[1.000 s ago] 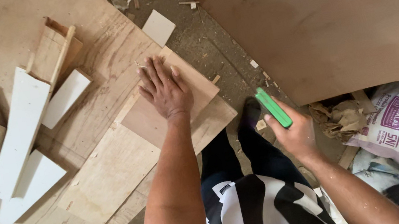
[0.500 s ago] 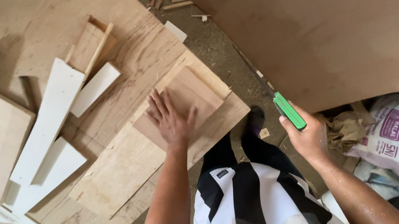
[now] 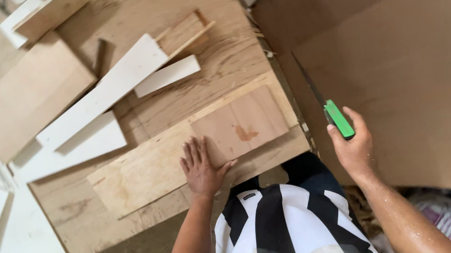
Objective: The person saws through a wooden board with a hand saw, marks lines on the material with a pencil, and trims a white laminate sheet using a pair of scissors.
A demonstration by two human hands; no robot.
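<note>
Head view, looking straight down; we log the left hand [image 3: 201, 171] lying flat, fingers spread, holding nothing, its palm pressing a long pale plywood strip [image 3: 141, 173] at centre frame while the fingertips overlap the left edge of a smaller reddish plywood piece [image 3: 243, 122] stacked on that strip; both pieces rest on a large plywood sheet [image 3: 199, 82] filling the upper middle of the frame.

Right hand [image 3: 353, 147], right of centre, is clenched around the green handle of a small saw [image 3: 330, 108]; the thin dark blade runs up and to the left, above the gap between the plywood sheet and a broad brown board [image 3: 433, 77] on the right; whether the blade touches anything we cannot tell.

Progress, as a judgement: no kerf or fresh cut shows in the strip or in the reddish piece, and the blade sits apart from both; we judge the cutting not yet begun, with only the hold-down in place.

Appearance of the work: the strip is pale with a faint reddish smear near its left end; the reddish piece is rectangular with one dark stain near its middle; edges look straight.

Surroundings: white-faced offcuts [image 3: 108, 91] scattered at upper left and lower left; a striped black-and-white shirt [image 3: 281, 234] at bottom centre.
</note>
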